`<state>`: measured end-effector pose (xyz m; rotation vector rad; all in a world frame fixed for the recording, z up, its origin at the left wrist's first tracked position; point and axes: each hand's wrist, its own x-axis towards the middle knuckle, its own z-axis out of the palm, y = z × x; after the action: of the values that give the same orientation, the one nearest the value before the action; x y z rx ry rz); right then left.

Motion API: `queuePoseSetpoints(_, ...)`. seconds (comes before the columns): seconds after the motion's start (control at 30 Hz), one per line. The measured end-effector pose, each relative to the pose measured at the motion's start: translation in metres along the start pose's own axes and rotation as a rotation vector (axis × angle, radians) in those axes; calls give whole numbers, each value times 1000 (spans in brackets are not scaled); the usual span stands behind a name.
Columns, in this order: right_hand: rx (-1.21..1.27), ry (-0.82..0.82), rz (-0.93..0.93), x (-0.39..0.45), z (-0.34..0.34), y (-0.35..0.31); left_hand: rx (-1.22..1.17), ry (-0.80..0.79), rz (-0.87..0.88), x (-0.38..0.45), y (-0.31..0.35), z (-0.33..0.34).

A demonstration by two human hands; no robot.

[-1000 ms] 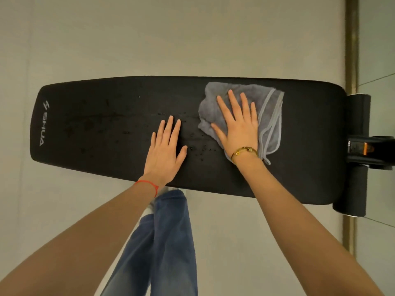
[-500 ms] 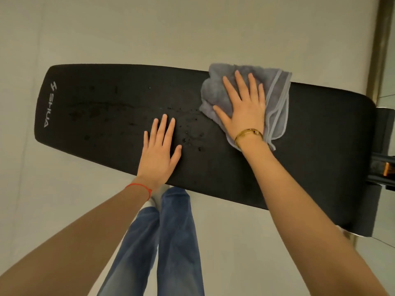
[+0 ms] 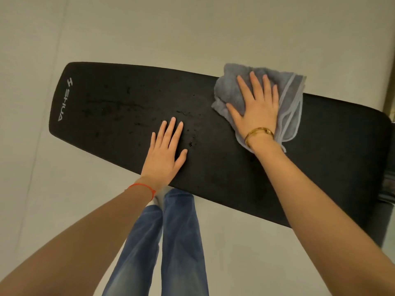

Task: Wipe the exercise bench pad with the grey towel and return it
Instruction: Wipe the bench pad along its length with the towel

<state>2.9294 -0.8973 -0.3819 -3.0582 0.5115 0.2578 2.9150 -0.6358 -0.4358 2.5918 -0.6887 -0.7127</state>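
The long black bench pad (image 3: pixel 111 99) with a white logo at its left end runs across the view, tilted down to the right. Dark wet specks (image 3: pixel 190 143) dot its middle. The crumpled grey towel (image 3: pixel 227 88) lies at the pad's far edge, right of centre, slightly overhanging it. My right hand (image 3: pixel 257 110), with a gold bracelet, presses flat on the towel with fingers spread. My left hand (image 3: pixel 165 155), with a red string at the wrist, rests flat on the pad near its front edge, left of the towel, holding nothing.
Pale floor (image 3: pixel 64 210) surrounds the bench. My legs in blue jeans (image 3: pixel 181 242) stand against the pad's near side. Part of the bench's dark frame (image 3: pixel 388 189) shows at the right edge, with a brass-coloured strip (image 3: pixel 389 103) beyond it.
My right hand has slid the towel away from me to the pad's far edge. My left hand has stayed planted. The view has swung, so the bench now looks tilted.
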Motion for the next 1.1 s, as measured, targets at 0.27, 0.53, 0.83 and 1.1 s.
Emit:
queuePoseSetpoints(0.27, -41, -146, -288, -141, 1, 4, 6, -10, -1, -1, 1, -3)
queuePoseSetpoints(0.53, -3, -4, -51, -21, -5, 3, 21, -30, -23, 0, 5, -4)
queuePoseSetpoints(0.83, -42, -226, -458, -148, 2, 3, -57, -30, -43, -6, 1, -5)
queuePoseSetpoints(1.1, -37, -36, -109, -3, 4, -25, -55, 27, -123, -8, -12, -6)
